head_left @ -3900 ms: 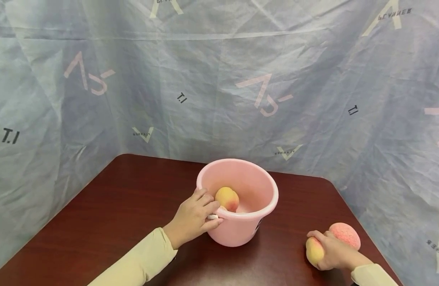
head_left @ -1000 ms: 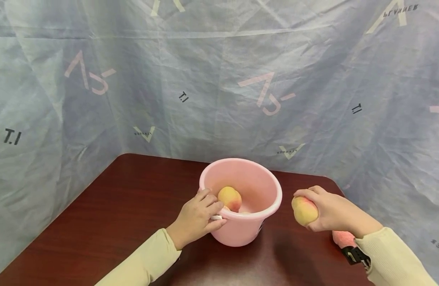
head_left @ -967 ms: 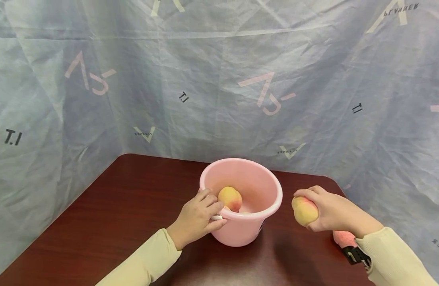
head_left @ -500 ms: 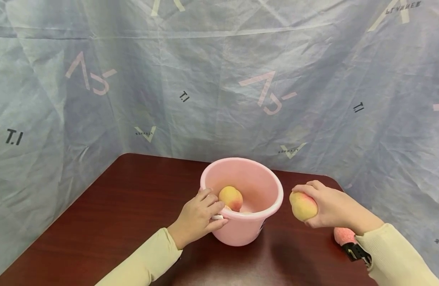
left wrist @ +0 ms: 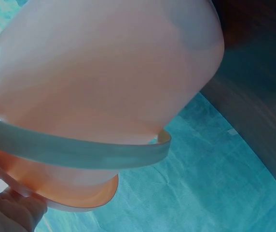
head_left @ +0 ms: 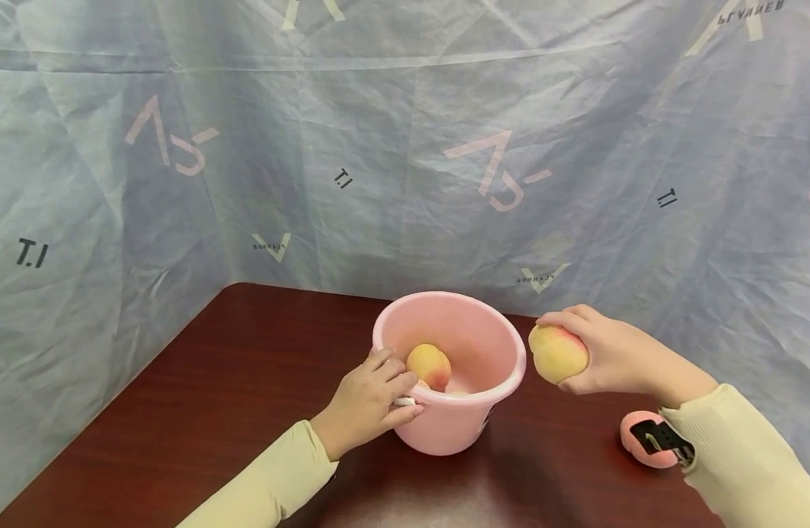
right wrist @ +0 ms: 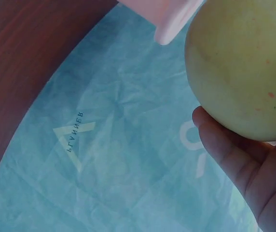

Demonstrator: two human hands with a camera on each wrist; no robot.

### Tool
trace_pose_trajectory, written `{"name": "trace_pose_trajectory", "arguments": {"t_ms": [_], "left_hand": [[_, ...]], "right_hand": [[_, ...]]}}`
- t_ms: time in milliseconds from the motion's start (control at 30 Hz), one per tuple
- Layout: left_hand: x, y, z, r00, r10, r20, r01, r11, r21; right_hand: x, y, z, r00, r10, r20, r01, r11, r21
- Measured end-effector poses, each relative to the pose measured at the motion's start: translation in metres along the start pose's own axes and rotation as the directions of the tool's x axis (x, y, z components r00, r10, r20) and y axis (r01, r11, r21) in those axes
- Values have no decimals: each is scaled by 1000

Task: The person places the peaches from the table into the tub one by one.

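Observation:
A pink bucket (head_left: pixel 444 433) stands on the table, its mouth tipped toward me in the head view. My left hand (head_left: pixel 365 402) grips its near-left rim. Inside lies a yellow-red peach (head_left: pixel 426 365), with parts of other pale items low behind the rim. My right hand (head_left: pixel 619 359) holds another peach (head_left: pixel 557 354) in the air, just right of the rim. In the right wrist view, the thumb curls under that peach (right wrist: pixel 239 72), close to the bucket's edge (right wrist: pixel 176 19). The left wrist view shows the bucket's side and its pale strap handle (left wrist: pixel 75 151).
On the right part of the dark red table (head_left: pixel 220 411) lies a round pink object (head_left: pixel 646 458), partly hidden by a black band (head_left: pixel 662 438) on my right wrist. A grey printed cloth (head_left: pixel 392 147) hangs behind the table and along its sides.
My right hand has lifted the peach off the table and brought it up and left toward the bucket, rising further in the last second. My left hand stays on the rim.

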State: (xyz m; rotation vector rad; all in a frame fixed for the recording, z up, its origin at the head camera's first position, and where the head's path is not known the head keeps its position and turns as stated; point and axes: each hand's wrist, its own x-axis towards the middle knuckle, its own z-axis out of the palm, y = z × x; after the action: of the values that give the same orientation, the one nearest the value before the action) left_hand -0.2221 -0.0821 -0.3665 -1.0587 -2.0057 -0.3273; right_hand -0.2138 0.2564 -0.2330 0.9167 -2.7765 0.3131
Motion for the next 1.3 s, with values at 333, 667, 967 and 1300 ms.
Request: {"name": "trace_pose_trajectory", "arguments": {"t_ms": [333,667,967,1300], "left_hand": [[0,0,-3,1000,-6,11,6,1000,-6],[0,0,-5,1000,-3,5,3,1000,8],[-1,2,-5,1000,-5,15,5,1000,14],[-2,2,-4,1000,-12,28,12,1000,0]], "right_hand": [[24,-16,-4,999,-31,40,30,999,27],[58,-33,2,987,-147,65,143,987,68],[67,-34,16,987,-112,115,103,992,77],[66,-33,27,983,-75,165,63,995,72]]}}
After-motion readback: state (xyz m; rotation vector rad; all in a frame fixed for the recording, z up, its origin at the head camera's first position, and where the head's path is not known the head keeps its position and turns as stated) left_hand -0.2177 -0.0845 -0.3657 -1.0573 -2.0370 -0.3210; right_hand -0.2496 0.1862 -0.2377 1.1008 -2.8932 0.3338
